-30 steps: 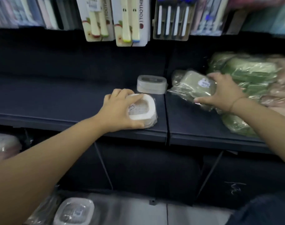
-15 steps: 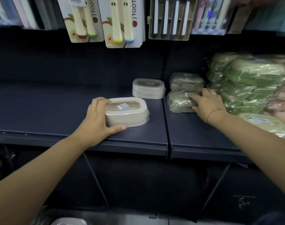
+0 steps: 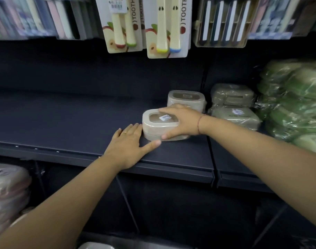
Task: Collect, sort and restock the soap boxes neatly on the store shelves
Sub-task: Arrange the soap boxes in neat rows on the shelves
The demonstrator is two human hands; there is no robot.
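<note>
Two hands meet at one beige soap box, which stands lid-up near the front of the dark shelf. Its long axis runs left to right, roughly parallel to the shelf edge, with the barcode label facing up. On the right hand the grip is clamped on the box's right end, fingers over the lid and thumb on the front wall. On the left hand the grip is apart: the fingers lie straight and flat on the shelf, and the fingertips touch the box's left end. A second beige box sits just behind.
</note>
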